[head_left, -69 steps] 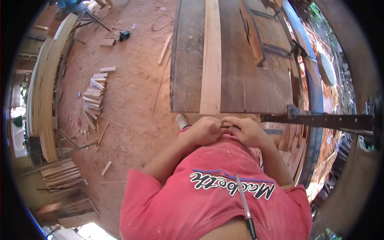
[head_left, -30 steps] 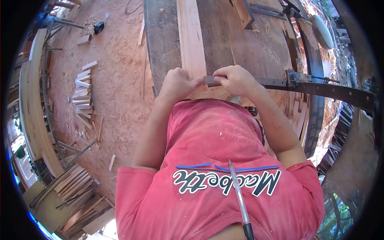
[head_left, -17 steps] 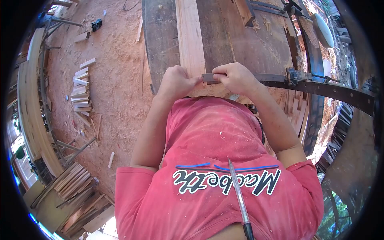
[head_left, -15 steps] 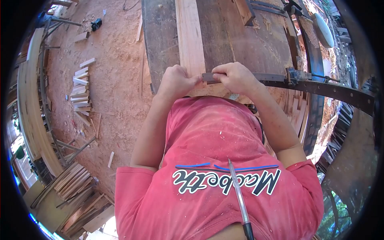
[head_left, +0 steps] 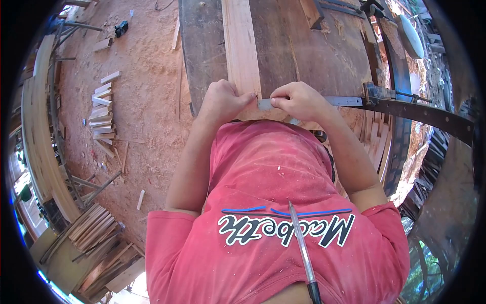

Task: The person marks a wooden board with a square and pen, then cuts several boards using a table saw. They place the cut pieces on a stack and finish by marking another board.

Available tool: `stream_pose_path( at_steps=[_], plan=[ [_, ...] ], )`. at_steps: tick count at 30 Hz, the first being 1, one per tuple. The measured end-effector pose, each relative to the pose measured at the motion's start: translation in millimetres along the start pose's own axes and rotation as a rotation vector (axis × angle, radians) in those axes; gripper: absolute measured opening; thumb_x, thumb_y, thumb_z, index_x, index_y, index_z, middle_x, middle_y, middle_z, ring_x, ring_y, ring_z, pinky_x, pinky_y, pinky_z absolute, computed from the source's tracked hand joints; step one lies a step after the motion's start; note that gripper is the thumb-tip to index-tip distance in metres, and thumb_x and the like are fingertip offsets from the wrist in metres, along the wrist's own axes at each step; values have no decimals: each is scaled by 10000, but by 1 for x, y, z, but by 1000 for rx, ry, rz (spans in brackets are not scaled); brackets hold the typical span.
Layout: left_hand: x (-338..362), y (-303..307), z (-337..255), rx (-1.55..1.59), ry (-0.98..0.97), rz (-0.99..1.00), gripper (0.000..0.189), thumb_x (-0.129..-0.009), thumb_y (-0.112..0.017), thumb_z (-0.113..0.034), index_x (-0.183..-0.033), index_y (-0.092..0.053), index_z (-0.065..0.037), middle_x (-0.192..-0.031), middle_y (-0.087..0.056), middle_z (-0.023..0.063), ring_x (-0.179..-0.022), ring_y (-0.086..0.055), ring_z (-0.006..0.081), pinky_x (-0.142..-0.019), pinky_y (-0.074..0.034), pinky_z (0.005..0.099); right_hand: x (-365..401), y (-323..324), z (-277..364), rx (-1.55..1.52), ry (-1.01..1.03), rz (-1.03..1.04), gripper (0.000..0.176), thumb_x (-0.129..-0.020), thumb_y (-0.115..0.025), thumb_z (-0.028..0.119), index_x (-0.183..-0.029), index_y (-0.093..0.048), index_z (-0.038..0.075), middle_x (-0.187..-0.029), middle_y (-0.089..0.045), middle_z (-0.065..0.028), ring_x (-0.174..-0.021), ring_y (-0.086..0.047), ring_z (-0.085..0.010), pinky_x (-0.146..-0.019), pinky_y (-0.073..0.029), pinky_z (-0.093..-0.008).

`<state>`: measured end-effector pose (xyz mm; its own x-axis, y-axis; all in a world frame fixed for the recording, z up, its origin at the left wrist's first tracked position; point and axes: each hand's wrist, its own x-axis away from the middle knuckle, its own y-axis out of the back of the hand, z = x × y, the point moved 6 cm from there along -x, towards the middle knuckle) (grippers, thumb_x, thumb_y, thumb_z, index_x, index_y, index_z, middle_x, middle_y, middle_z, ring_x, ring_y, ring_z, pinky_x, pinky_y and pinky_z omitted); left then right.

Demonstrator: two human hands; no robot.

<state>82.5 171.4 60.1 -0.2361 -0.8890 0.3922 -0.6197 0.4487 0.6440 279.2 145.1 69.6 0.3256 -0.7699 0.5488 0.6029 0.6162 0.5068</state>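
A long pale wooden board (head_left: 240, 45) lies lengthwise on the dark workbench top, its near end reaching my hands. My left hand (head_left: 223, 101) is closed over the left side of that near end, its thumb pointing right; the fingertips are hidden. Between thumb and curled fingers, my right hand (head_left: 299, 101) grips a metal ruler (head_left: 347, 102) set crosswise. The ruler's left tip is beside my left thumb, at the board's right edge, and its bright face shows on both sides of my right hand.
Right of my hands, a metal clamp-like fitting (head_left: 378, 95) joins a dark perforated bar (head_left: 425, 114). A wood block (head_left: 311, 12) sits on the bench (head_left: 329, 55). Cut wood pieces (head_left: 103, 111) lie on the dirt floor, and long planks (head_left: 43, 126) rest at far left.
The ruler has turned so its face now looks bright instead of dark, and its tip sits slightly lower. My right fingers have shifted slightly; my left hand stays at the board's end.
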Motion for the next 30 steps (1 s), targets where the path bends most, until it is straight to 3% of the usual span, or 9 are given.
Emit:
stream_pose_path(
  at_steps=[4,6,10,12,15,19,21,30],
  plan=[
    [0,-1,1,-20,2,-3,514,-757,-819,-377,-582,-617,63,-486,-541,138,-447,-523,160,-471,-445,372,-2,-2,-2,-5,-5,-13,310,-872,-618,288,-1065,-746,81,-989,-725,-170,-938,-695,-324,-849,-525,-393],
    [0,0,1,-20,8,-2,514,-758,-819,-377,-581,-618,62,-485,-542,135,-445,-522,158,-469,-445,368,-3,-3,-3,-42,39,-46,287,-877,-627,228,-1034,-719,6,-829,-699,-178,-752,-671,-258,-728,-506,-356],
    [-1,-1,2,-24,12,-1,517,-758,-818,-382,-586,-620,63,-487,-544,133,-448,-527,154,-467,-447,362,-3,-2,-1,-51,31,-40,288,-879,-624,227,-1036,-720,5,-835,-705,-174,-761,-677,-253,-737,-511,-354],
    [-1,-1,3,-23,13,2,517,-758,-818,-384,-587,-620,62,-487,-542,133,-449,-527,153,-466,-448,361,-4,-3,-3,-27,-38,32,323,-872,-610,287,-1078,-744,77,-1007,-727,-167,-960,-694,-314,-872,-523,-390],
    [-1,0,2,-34,10,0,514,-759,-817,-380,-582,-616,59,-485,-537,132,-452,-526,148,-468,-449,361,-3,-1,0,-19,-48,30,325,-870,-604,284,-1077,-745,77,-1023,-726,-167,-981,-691,-313,-886,-520,-389],
    [2,4,-4,-28,-23,13,523,-723,-842,-381,-563,-598,52,-484,-526,127,-457,-520,142,-465,-445,358,-3,-1,1,-3,-31,23,325,-870,-600,281,-1078,-746,79,-1029,-725,-171,-990,-688,-316,-888,-519,-390],
    [3,6,-6,-39,-57,25,524,-707,-855,-377,-556,-592,49,-483,-523,125,-459,-518,140,-463,-443,356,-4,0,1,-6,-8,-3,316,-875,-626,244,-1041,-721,-7,-889,-722,-176,-825,-694,-272,-776,-518,-358],
    [4,4,-3,-26,3,51,518,-654,-898,-365,-552,-590,39,-485,-519,108,-462,-507,138,-458,-431,349,-6,0,0,-25,-14,9,314,-872,-629,238,-1039,-726,-10,-899,-728,-177,-833,-695,-265,-787,-516,-354]
  ],
)
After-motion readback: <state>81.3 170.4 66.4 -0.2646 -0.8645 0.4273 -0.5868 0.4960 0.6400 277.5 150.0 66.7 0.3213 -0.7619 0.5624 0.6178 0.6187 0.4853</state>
